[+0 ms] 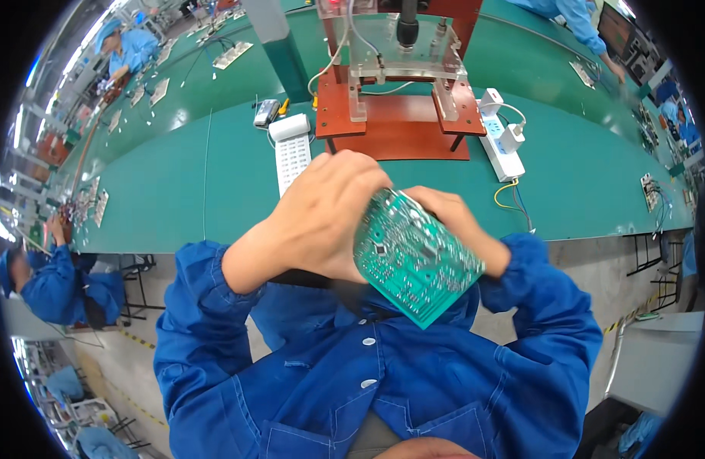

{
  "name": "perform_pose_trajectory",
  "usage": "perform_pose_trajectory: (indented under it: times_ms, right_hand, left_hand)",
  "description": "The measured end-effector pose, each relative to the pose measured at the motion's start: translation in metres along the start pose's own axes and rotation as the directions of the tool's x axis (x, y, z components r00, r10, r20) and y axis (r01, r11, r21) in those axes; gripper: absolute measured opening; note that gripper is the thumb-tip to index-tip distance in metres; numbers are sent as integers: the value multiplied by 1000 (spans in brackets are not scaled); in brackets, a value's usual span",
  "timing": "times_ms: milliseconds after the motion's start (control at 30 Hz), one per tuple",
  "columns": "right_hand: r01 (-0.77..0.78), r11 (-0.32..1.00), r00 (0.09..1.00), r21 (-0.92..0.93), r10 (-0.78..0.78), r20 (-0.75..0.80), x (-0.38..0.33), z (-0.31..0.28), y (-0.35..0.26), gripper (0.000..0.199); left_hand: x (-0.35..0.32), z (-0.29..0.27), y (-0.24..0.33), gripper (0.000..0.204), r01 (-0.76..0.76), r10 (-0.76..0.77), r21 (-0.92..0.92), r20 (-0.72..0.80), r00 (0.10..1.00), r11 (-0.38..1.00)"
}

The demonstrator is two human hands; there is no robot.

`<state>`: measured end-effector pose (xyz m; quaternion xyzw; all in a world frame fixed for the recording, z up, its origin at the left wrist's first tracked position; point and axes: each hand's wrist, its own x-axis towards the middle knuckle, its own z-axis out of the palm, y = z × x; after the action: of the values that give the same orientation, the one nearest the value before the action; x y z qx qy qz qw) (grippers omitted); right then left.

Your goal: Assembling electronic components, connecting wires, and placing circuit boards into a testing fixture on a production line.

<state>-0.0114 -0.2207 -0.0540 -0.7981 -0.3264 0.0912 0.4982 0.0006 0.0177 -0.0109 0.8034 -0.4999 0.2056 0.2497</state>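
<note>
A green circuit board is held tilted in front of my chest, its solder side with small parts facing up. My left hand grips its left edge, the fingers curled over the far corner and the thumb low at the side. Behind the board's far right edge my right hand is closed on it, with part of its fingers hidden by the board. Just beyond my left hand lies a roll of white printed labels, its strip hanging toward me.
A red test fixture with a clear acrylic press plate stands ahead on the green bench. Right of it lies a white power strip with plugs and wires. A small grey device sits behind the labels. Co-workers sit at both sides.
</note>
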Motion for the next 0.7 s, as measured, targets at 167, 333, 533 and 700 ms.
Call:
perform_pose_trajectory:
  times_ms: [167, 333, 533, 700]
  right_hand:
    - [308, 951, 900, 22, -284, -330, -1, 62, 37, 49]
    - [259, 871, 847, 418, 3, -531, 20, 80, 44, 40]
    - [200, 737, 835, 645, 217, -506, 51, 47, 55, 33]
    - [146, 642, 826, 753, 340, -450, 100, 16, 84, 41]
  left_hand:
    - [-4, 15, -16, 83, 300, -300, -10, -21, 954, 954]
    - [14, 26, -21, 84, 436, -436, 185, -46, 899, 880]
    - [31, -1, -8, 66, 546, -544, 281, -92, 834, 789]
    - [56, -13, -16, 35, 503, -457, 123, -279, 845, 855]
